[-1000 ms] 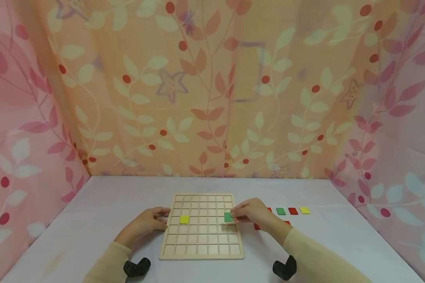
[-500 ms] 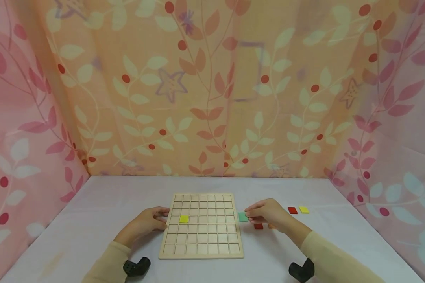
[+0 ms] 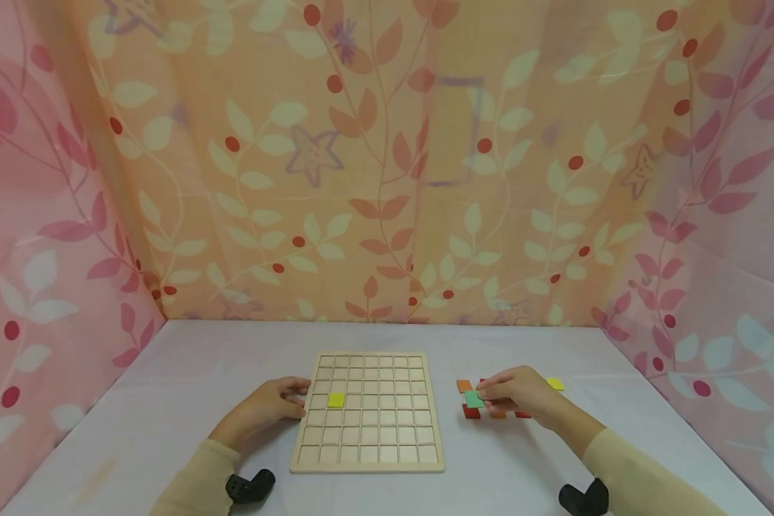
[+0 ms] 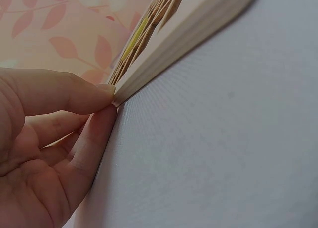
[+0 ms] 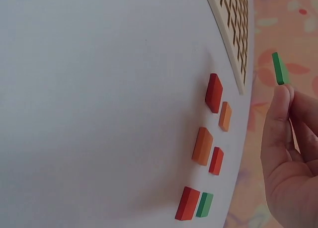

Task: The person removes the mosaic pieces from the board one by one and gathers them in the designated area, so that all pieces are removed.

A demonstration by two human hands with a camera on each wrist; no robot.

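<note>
My right hand [image 3: 522, 393] pinches a green square tile [image 3: 474, 399] by its edge, above the loose tiles right of the wooden grid board [image 3: 368, 469]. In the right wrist view the green tile stands out from the thumb and fingertips, clear of the table. My left hand [image 3: 274, 403] holds the board's left edge, its thumb and fingertips meeting at the rim in the left wrist view. One yellow square tile [image 3: 336, 400] lies in a cell on the board's left side.
Loose tiles lie right of the board, partly hidden by the right hand: an orange tile [image 3: 464, 385], a red tile [image 3: 471, 411] and a yellow tile [image 3: 555, 383] among them. Another green tile [image 5: 204, 204] shows in the right wrist view. Patterned curtains [image 3: 387, 215] surround the white table [image 3: 232, 344].
My right hand has carried the green tile from over the board's right side rightward to above the loose tiles. The left hand and board have stayed put.
</note>
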